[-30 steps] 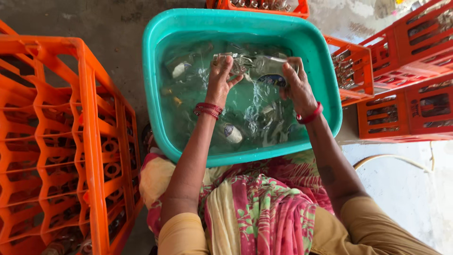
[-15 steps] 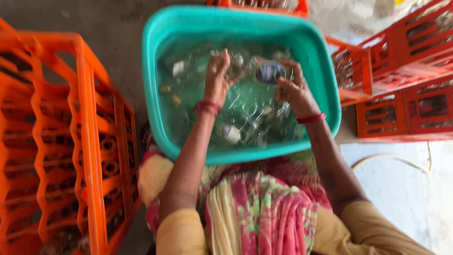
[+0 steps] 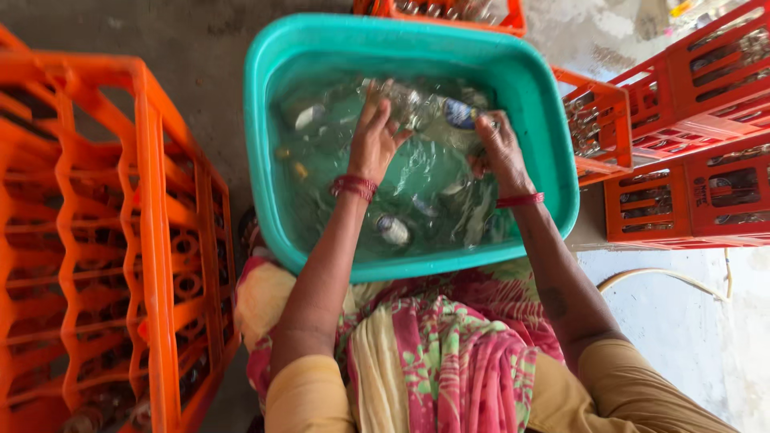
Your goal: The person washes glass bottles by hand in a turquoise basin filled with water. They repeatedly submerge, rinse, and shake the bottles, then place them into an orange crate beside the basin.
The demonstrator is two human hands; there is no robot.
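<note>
— Grey concrete floor [image 3: 200,48] all round; what stands on it at the left?

— Tall orange crates [image 3: 104,240], stacked, their cells open toward the camera, some with bottle ends showing low down.

— And in the middle?

— A teal plastic tub [image 3: 553,160] full of water, just beyond the person's knees and the pink-and-green patterned cloth [image 3: 449,361] over the lap. Several glass bottles lie sunk in it; one small one [image 3: 393,228] rests near the close wall.

— Where are the hands?

— Both in the tub, toward its far side. The left hand [image 3: 373,144], red bangles at the wrist, has its grip curled over one end of a clear glass bottle [image 3: 437,108] lying crosswise at the water's top. The right hand [image 3: 501,152], red band at the wrist, closes its fingers round the other end, next to the bottle's blue label.

— How tight?

— Fingers wrapped on the glass on both sides; the water blurs the fingertips.

— To the right?

— More orange crates [image 3: 690,160], some holding bottles, and a pale hose [image 3: 666,277] curving over the floor.
</note>
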